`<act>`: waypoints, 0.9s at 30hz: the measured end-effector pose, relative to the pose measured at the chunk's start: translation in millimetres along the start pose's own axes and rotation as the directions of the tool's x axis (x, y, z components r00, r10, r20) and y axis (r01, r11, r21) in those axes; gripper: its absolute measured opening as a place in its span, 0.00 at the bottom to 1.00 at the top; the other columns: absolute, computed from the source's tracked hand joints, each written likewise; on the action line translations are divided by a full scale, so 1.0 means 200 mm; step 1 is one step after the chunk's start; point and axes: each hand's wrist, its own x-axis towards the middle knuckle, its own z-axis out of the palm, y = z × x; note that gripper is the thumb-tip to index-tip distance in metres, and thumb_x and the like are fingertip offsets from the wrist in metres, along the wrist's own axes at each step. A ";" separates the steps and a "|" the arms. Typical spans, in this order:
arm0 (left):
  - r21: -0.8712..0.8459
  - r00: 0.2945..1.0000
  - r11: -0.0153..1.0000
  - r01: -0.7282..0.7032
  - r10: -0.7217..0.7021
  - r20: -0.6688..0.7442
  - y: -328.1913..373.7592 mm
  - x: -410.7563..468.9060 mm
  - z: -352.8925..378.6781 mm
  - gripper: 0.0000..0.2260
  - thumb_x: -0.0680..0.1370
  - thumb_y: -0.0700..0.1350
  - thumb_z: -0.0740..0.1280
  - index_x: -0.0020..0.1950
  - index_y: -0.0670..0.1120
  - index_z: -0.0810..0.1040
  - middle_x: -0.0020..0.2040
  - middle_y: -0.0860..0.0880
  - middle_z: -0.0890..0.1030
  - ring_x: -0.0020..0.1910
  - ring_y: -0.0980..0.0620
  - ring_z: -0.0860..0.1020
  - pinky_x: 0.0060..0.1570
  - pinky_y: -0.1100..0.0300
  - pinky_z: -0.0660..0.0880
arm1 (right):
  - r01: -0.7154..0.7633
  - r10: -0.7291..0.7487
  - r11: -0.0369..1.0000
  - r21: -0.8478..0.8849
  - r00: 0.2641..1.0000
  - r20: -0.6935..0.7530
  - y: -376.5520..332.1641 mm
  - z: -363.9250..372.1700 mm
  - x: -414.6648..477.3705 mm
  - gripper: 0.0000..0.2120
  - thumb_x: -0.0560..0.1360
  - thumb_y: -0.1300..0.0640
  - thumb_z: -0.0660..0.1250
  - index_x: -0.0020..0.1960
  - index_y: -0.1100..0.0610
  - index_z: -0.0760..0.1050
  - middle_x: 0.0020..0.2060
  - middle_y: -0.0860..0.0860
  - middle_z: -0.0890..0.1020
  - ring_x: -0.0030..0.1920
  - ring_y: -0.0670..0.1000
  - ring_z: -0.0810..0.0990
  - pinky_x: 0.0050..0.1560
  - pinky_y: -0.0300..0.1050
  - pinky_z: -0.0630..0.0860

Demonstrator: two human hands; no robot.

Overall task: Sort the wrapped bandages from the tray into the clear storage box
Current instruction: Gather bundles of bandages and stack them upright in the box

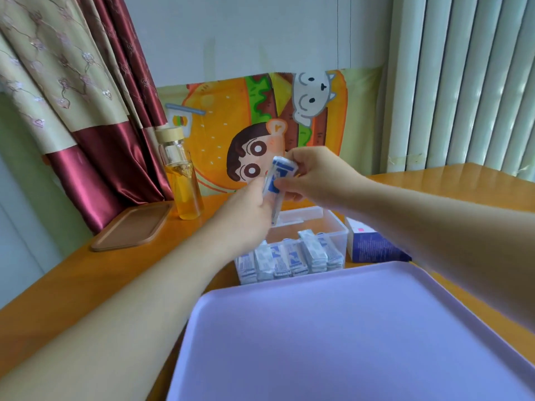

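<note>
Both hands meet above the clear storage box (337, 227), holding a small bunch of white-and-blue wrapped bandages (278, 176). My left hand (246, 211) grips the lower part of the bunch. Its upper part is pinched by my right hand (315, 175). Several wrapped bandages (292, 260) stand in a row inside the box, against its near wall. The lilac tray (333, 337) lies in front of the box, and no bandages show on it.
A glass bottle of yellow liquid (182, 180) stands at the back left, beside a brown lid (133, 227) on the wooden table (72, 285). A white-and-purple carton (373, 244) lies right of the box. A cartoon poster and curtains stand behind.
</note>
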 end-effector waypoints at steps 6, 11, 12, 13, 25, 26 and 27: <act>-0.036 0.967 0.975 0.218 -0.211 0.141 -0.15 0.23 0.05 0.16 0.81 0.43 0.56 0.67 0.52 0.61 0.50 0.46 0.82 0.48 0.45 0.82 0.48 0.47 0.77 | -0.252 0.274 0.956 -0.151 0.950 0.148 0.15 0.05 0.30 0.19 0.74 0.67 0.65 0.63 0.55 0.71 0.41 0.56 0.81 0.33 0.50 0.79 0.28 0.37 0.76; -0.091 0.878 0.928 0.361 -0.305 0.369 -0.23 0.34 0.15 0.07 0.80 0.39 0.58 0.47 0.50 0.70 0.42 0.50 0.81 0.40 0.53 0.82 0.48 0.56 0.78 | -0.355 0.408 0.908 -0.224 0.871 0.275 0.29 0.13 0.35 0.19 0.75 0.68 0.64 0.63 0.55 0.71 0.33 0.54 0.77 0.23 0.44 0.76 0.20 0.31 0.68; -0.049 0.866 0.935 0.351 -0.304 0.397 -0.23 0.36 0.16 0.08 0.80 0.39 0.59 0.44 0.50 0.72 0.40 0.51 0.80 0.38 0.54 0.80 0.45 0.58 0.77 | -0.361 0.425 0.900 -0.246 0.853 0.303 0.30 0.14 0.34 0.18 0.75 0.69 0.63 0.62 0.56 0.72 0.32 0.53 0.77 0.22 0.44 0.75 0.20 0.31 0.68; -0.001 0.853 0.941 0.338 -0.306 0.423 -0.24 0.37 0.18 0.09 0.80 0.39 0.59 0.43 0.50 0.74 0.39 0.50 0.79 0.38 0.54 0.79 0.44 0.59 0.75 | -0.355 0.436 0.893 -0.278 0.838 0.329 0.32 0.15 0.34 0.17 0.75 0.69 0.63 0.62 0.57 0.72 0.31 0.53 0.76 0.20 0.43 0.74 0.19 0.31 0.67; 0.254 0.747 0.937 0.239 -0.344 0.569 -0.23 0.43 0.29 0.14 0.77 0.40 0.62 0.33 0.53 0.74 0.34 0.55 0.73 0.33 0.58 0.68 0.33 0.67 0.65 | -0.065 0.435 0.769 -0.636 0.782 0.446 0.40 0.21 0.32 0.15 0.77 0.62 0.61 0.62 0.64 0.75 0.44 0.55 0.84 0.29 0.45 0.74 0.27 0.28 0.70; 0.253 0.748 0.938 0.236 -0.342 0.569 -0.23 0.43 0.29 0.15 0.77 0.39 0.61 0.32 0.53 0.73 0.33 0.55 0.72 0.32 0.57 0.68 0.33 0.67 0.65 | -0.053 0.428 0.761 -0.646 0.790 0.439 0.40 0.21 0.32 0.15 0.77 0.62 0.61 0.62 0.64 0.75 0.48 0.56 0.84 0.29 0.44 0.73 0.26 0.27 0.69; 0.266 0.750 0.936 0.231 -0.345 0.564 -0.22 0.42 0.29 0.15 0.77 0.39 0.61 0.32 0.53 0.73 0.32 0.55 0.72 0.32 0.56 0.67 0.33 0.67 0.65 | -0.045 0.424 0.754 -0.656 0.795 0.433 0.40 0.21 0.32 0.15 0.77 0.62 0.61 0.62 0.63 0.75 0.49 0.55 0.84 0.30 0.44 0.74 0.24 0.27 0.68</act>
